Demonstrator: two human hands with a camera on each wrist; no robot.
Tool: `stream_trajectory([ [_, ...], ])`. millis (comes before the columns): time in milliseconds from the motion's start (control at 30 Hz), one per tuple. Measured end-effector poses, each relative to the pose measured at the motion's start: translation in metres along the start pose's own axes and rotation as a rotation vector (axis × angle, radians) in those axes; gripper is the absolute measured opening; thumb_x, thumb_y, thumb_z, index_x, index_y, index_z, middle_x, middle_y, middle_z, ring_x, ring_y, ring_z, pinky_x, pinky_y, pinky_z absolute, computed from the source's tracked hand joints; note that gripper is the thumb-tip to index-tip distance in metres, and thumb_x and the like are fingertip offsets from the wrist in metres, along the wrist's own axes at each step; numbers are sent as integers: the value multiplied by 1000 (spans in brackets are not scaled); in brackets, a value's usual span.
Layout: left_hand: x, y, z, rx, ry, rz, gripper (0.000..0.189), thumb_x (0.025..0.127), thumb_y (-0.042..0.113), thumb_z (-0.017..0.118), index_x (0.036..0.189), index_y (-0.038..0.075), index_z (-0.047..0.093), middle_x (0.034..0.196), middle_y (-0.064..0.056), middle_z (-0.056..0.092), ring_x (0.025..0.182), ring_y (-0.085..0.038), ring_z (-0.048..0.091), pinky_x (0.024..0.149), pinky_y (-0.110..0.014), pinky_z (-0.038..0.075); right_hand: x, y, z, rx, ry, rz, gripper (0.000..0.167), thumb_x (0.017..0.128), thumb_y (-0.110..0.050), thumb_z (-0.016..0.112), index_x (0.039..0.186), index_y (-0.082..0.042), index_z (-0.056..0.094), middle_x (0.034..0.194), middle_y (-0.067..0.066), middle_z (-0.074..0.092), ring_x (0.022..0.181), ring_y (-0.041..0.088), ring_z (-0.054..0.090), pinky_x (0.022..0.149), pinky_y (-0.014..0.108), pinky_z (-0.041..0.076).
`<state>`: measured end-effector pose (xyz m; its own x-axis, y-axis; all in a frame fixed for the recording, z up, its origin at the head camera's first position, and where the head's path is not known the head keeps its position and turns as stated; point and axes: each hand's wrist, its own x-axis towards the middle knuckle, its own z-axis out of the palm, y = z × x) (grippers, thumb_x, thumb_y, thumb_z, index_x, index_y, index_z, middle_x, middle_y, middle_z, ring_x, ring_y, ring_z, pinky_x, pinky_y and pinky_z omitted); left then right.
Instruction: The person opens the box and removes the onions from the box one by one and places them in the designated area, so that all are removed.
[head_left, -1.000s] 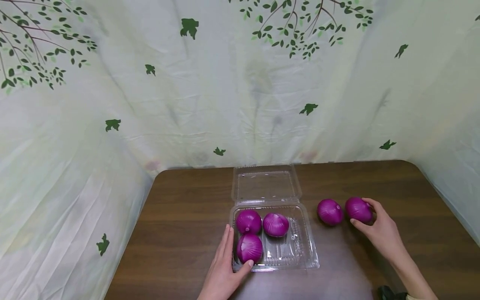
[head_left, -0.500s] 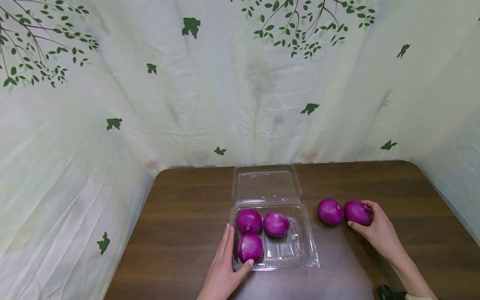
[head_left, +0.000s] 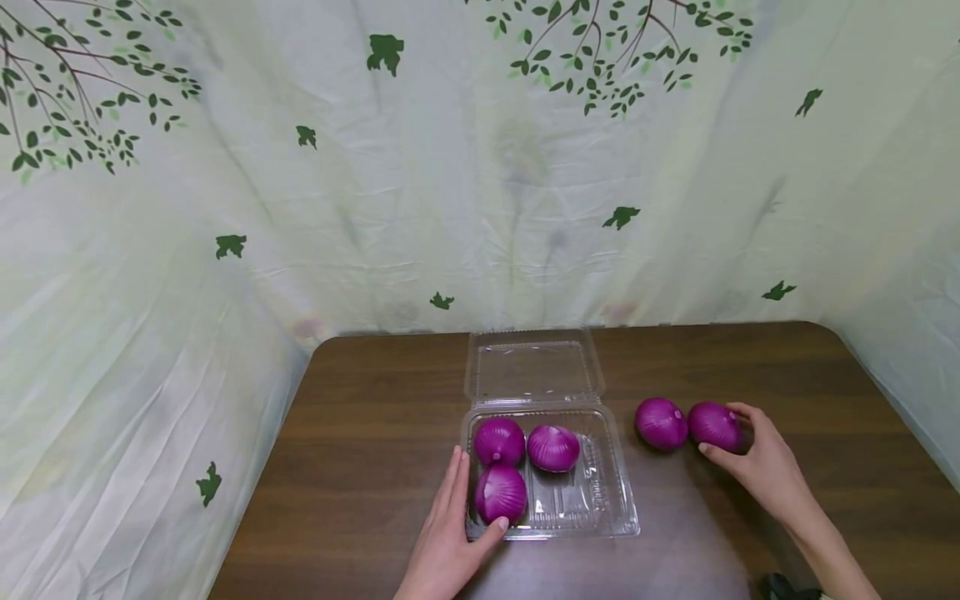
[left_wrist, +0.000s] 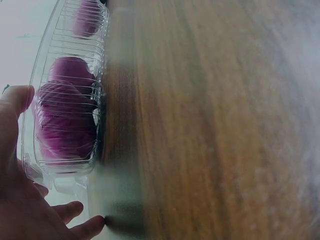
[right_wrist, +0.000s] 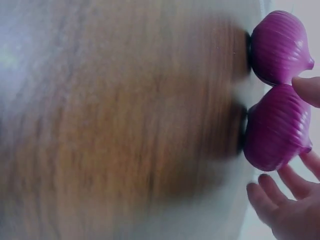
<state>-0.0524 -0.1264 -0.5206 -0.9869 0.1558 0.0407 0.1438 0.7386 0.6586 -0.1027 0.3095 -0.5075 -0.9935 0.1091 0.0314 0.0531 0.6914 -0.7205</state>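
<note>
A hinged clear plastic box (head_left: pixel 577 512) lies with its lid (head_left: pixel 532 371) folded back, holding a rear-left red onion (head_left: pixel 498 442), a front-left red onion (head_left: pixel 500 493) and a third red onion (head_left: pixel 553 449). My left hand (head_left: pixel 450 537) rests against its front-left corner, fingers straight along the side and thumb at the near rim. Right of the box, my right hand (head_left: pixel 761 454) holds a red onion (head_left: pixel 712 425) on the table between thumb and fingers. Another red onion (head_left: pixel 661 423) touches it on the left. In the right wrist view the thumb (right_wrist: pixel 307 91) meets the held onion's skin.
Everything stands on a brown wooden table (head_left: pixel 375 467) with rounded far corners. A pale curtain (head_left: pixel 420 192) with printed leaves hangs behind and around the table. Bare wood lies to the left of the box.
The right onion has shifted slightly left and toward the near side, up against its neighbour, with my right hand around it. My left hand and the box stay in place.
</note>
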Motion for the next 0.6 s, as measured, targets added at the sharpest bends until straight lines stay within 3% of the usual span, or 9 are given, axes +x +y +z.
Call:
stream_trajectory([
  [367,-1,1,-1,-7,6,4,99,86,60,65,160,19,13,165,0,9,146,-28,20,107,-64,28,-9,-25,3,-22,189,-260,64,79,-16,83,129,5,52,133,31,47,119,55,37,94,70,28],
  [600,-1,1,-2,-23,-14,-11,99,86,60,65,160,21,11,165,1,7,147,-27,18,108,-60,29,-16,-50,17,3,187,-335,59,77,-11,84,128,0,56,138,24,48,123,49,39,92,67,35],
])
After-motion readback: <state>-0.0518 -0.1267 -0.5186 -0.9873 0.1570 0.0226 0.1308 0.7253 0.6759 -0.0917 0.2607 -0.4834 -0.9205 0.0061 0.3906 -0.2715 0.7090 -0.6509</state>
